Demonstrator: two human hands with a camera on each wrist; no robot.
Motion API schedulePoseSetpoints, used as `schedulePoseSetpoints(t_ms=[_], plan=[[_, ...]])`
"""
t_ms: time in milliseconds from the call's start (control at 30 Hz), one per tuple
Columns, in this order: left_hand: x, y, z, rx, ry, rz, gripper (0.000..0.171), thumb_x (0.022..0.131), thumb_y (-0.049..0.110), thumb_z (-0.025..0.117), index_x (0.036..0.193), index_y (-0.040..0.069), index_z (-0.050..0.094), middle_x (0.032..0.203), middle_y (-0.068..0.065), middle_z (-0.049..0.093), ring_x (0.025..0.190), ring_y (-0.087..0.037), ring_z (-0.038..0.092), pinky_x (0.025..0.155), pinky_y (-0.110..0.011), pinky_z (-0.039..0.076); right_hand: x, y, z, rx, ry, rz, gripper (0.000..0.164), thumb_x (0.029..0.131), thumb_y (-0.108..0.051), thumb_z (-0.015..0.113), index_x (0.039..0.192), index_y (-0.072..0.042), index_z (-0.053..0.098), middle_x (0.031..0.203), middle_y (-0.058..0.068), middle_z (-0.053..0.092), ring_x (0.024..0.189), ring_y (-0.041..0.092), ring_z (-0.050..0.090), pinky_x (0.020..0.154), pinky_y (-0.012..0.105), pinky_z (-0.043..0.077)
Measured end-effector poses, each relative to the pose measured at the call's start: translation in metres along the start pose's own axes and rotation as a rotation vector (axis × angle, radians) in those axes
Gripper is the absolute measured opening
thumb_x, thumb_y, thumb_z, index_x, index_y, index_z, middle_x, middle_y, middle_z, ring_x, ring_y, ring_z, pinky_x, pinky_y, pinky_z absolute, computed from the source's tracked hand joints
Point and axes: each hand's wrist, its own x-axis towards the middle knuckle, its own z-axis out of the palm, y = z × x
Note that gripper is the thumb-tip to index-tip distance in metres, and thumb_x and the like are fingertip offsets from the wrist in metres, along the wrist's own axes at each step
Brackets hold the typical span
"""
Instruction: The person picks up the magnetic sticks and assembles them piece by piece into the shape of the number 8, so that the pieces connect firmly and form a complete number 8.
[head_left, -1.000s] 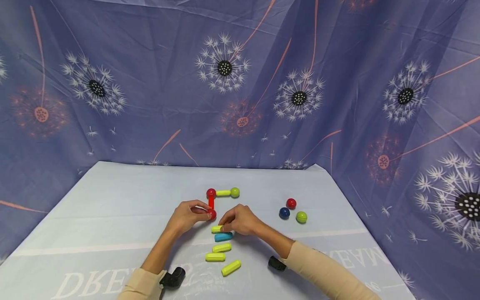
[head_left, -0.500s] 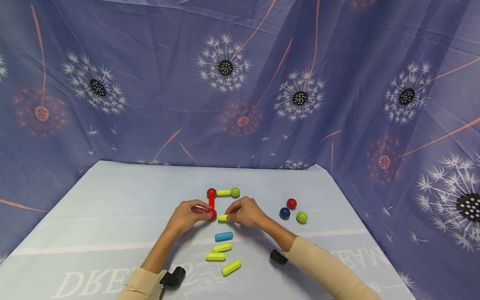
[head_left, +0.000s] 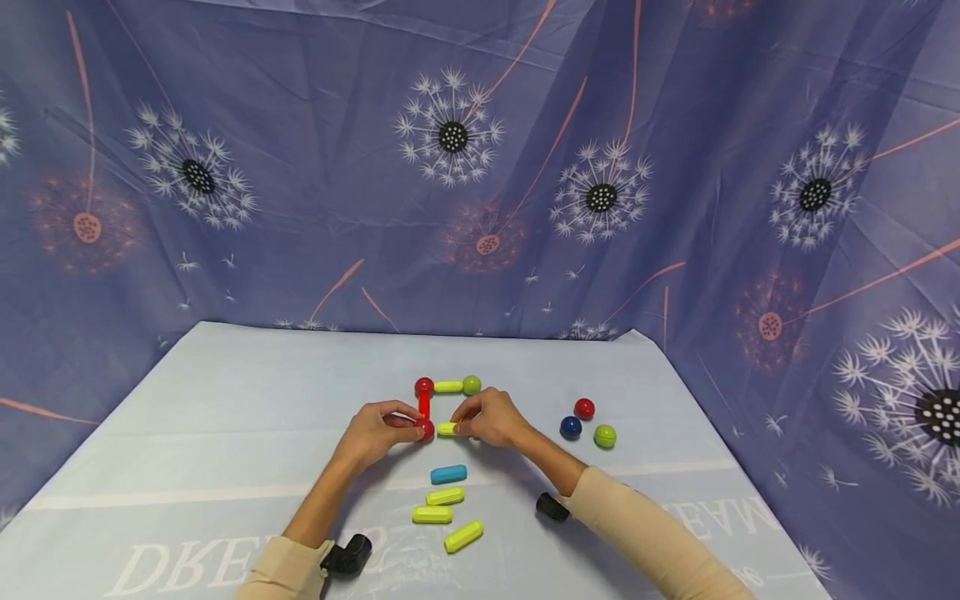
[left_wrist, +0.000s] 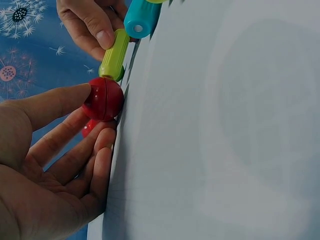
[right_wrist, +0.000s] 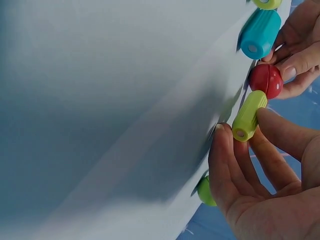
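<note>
My left hand [head_left: 381,432] pinches a red ball [left_wrist: 103,99] between thumb and fingers, low over the white cloth. From that ball a red rod [head_left: 424,405] runs back to a second red ball [head_left: 424,386], which is joined by a yellow-green rod [head_left: 447,387] to a green ball [head_left: 472,384]. My right hand [head_left: 491,418] holds another yellow-green rod [right_wrist: 248,116] by thumb and fingertips. One end of this rod points at the near red ball, right at its surface in both wrist views. A small round disc shows on its other end.
A blue rod [head_left: 448,474] and several yellow-green rods [head_left: 432,515] lie in front of the hands. To the right sit a loose red ball [head_left: 584,408], a dark blue ball [head_left: 571,427] and a green ball [head_left: 605,436]. Patterned purple fabric [head_left: 337,167] hangs behind.
The right hand has lifted a yellow-green rod from beside the blue rod and carried it back, up to the near red ball. The left hand has stayed in place on that ball.
</note>
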Motion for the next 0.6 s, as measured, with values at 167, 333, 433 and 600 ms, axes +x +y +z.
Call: schedulePoseSetpoints(t_ms=[167,333,433,600], plan=[[0.0009,0.0,0.0013,0.007,0.006,-0.006,0.022,0.082,0.017,0.085,0.102,0.014,0.078,0.089,-0.001,0.078,0.091,-0.016,0.067,0.078,-0.032,0.046,0.002,0.0006,-0.0002,-0.004,0.0,-0.004,0.008,0.085,-0.009,0.079,0.092,-0.011,0.082,0.079,-0.001,0.075,0.059,0.01,0.061,0.055,0.024,0.048],[0.0015,-0.0004,0.0027,0.005,0.01,-0.008,0.021,0.082,0.016,0.085,0.102,0.013,0.078,0.089,-0.002,0.077,0.089,-0.016,0.068,0.079,-0.033,0.047,0.0026,0.0004,0.0007,-0.026,0.002,-0.019,0.009,0.084,-0.011,0.08,0.093,-0.012,0.082,0.082,-0.002,0.077,0.06,0.01,0.062,0.056,0.024,0.049],[0.0011,-0.0009,0.0029,0.008,0.012,-0.011,0.021,0.082,0.016,0.085,0.102,0.013,0.078,0.09,-0.002,0.078,0.09,-0.017,0.068,0.079,-0.033,0.047,0.0028,-0.0004,0.0011,-0.032,0.004,-0.017,0.009,0.084,-0.012,0.08,0.093,-0.012,0.082,0.082,-0.003,0.076,0.059,0.009,0.061,0.056,0.024,0.049],[0.0005,-0.0014,0.0025,0.012,0.014,-0.012,0.022,0.082,0.018,0.085,0.102,0.014,0.078,0.09,-0.001,0.078,0.092,-0.017,0.067,0.079,-0.033,0.047,0.0026,-0.0005,0.0015,-0.033,0.004,-0.013,0.009,0.084,-0.012,0.079,0.093,-0.014,0.082,0.082,-0.004,0.076,0.059,0.007,0.06,0.056,0.024,0.048]])
